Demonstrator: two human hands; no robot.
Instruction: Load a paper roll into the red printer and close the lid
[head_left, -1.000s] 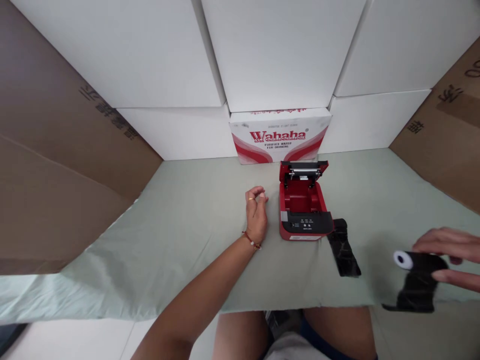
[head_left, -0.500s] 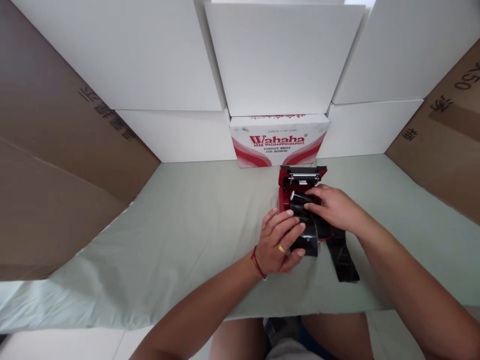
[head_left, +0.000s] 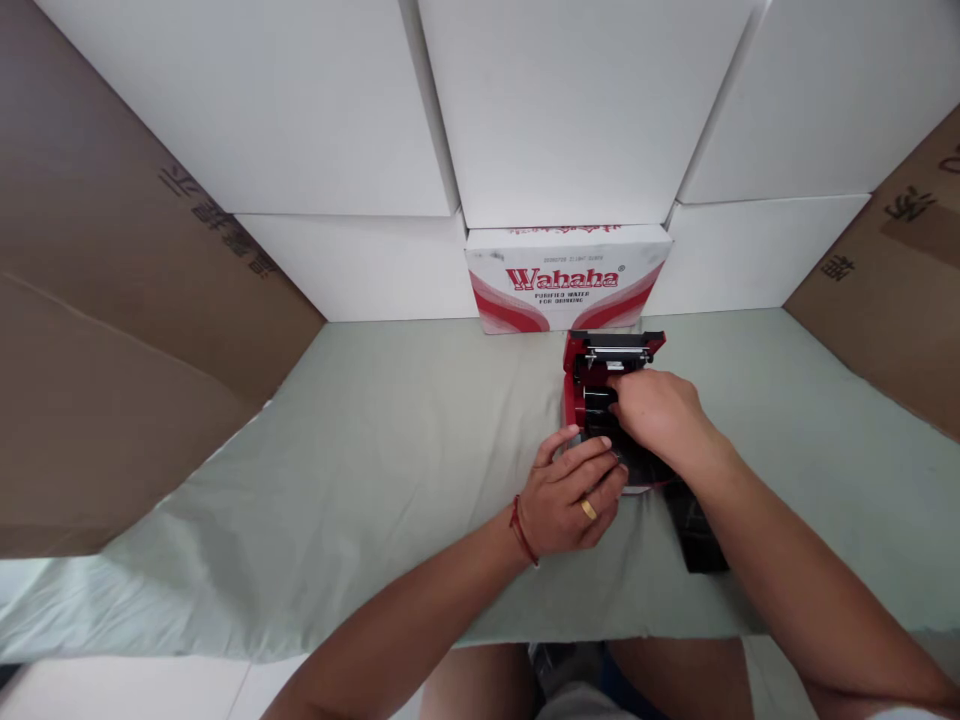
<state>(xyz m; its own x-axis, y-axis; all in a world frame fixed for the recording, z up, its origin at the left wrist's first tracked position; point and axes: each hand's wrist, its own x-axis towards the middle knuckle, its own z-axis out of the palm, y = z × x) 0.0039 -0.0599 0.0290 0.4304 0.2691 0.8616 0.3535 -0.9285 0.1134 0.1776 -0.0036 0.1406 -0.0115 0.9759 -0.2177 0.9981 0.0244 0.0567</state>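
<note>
A red-and-black printer (head_left: 571, 405) stands on the green cloth (head_left: 405, 430), right of centre, its lid (head_left: 616, 347) raised at the far side. A black roll (head_left: 599, 404) lies in the open compartment. The person's right hand (head_left: 664, 415) reaches in from the right, fingertips at the roll; they are mostly hidden, so whether they pinch it cannot be told. The left hand (head_left: 574, 500), wearing 1 gold ring, lays its fingers over the printer's near left part; whether they grip anything cannot be told. A black strip (head_left: 699, 535) lies on the cloth, near and right of the printer. On the far side stands a red-and-white carton (head_left: 566, 285), with 5 white boxes (head_left: 352, 265) around and above it.
</note>
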